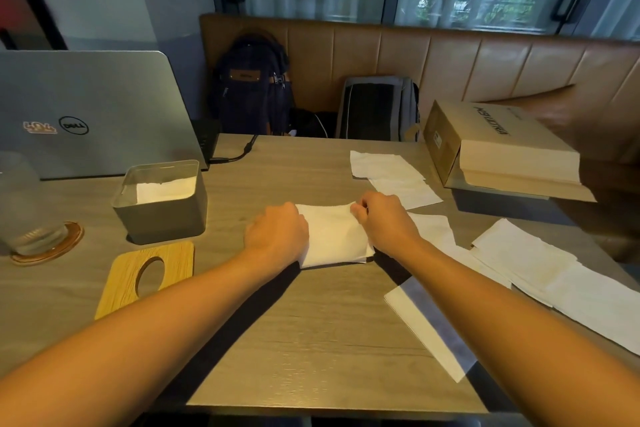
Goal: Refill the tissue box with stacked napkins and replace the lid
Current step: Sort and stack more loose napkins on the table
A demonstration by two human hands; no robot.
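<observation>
A white napkin stack (333, 235) lies on the middle of the wooden table. My left hand (277, 234) grips its left edge and my right hand (382, 218) pinches its upper right edge. The grey tissue box (162, 215) stands open to the left, with white napkins (165, 189) inside it. Its wooden lid (147, 276), with an oval hole, lies flat on the table in front of the box.
Loose napkins (391, 173) lie spread on the right, more (540, 260) near the right edge. A cardboard box (498, 149) sits at the back right. A laptop (86, 111) and a glass on a coaster (24, 208) are on the left. Backpacks (252, 83) rest on the bench.
</observation>
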